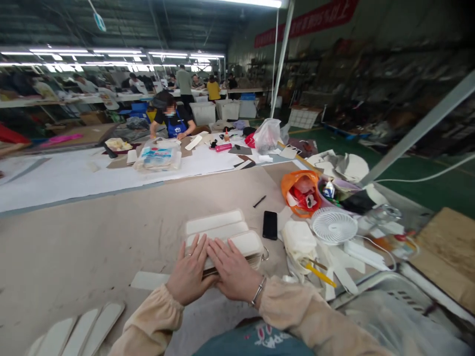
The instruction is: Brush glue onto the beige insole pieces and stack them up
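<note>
Both of my hands lie flat, side by side, on a stack of cream-coloured flat pieces with rounded ends (249, 242) near the table's front edge. My left hand (191, 272) has its fingers stretched out over the left part of the stack. Fingers extended, my right hand (232, 267) presses on the middle of it, and the two hands touch at the thumbs. Behind the front pile, more such pieces (215, 222) lie in rows. A small metal ring (265, 254) shows at the stack's right end. A white strip (148, 280) lies left of my left wrist.
Right of the stack are a black phone (270, 225), a black pen (260, 201), a white fan (334, 225), an orange bag (300, 193) and a yellow-handled tool (319, 274). Fanned cream pieces (81, 331) lie at lower left. A co-worker (172, 118) sits across the table.
</note>
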A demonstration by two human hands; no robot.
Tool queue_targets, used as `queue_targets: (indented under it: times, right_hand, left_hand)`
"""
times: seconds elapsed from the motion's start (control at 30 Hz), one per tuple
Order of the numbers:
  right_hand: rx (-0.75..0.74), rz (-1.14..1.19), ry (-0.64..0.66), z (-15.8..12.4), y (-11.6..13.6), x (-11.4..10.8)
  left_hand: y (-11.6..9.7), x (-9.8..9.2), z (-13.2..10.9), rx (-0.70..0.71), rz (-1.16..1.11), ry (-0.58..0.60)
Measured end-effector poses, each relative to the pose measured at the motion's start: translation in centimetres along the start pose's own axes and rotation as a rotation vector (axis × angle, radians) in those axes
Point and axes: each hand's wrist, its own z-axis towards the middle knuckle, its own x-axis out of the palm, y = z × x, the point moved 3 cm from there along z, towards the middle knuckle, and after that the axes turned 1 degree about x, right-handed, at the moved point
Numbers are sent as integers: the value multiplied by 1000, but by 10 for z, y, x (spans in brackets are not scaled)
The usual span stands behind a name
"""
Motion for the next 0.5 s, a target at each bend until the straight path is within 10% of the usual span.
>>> queue_targets:
  times: [0.5]
  right_hand:
    - [237, -137, -33, -42, -60, -6]
  left_hand:
    - [4, 9, 4, -5, 84, 87]
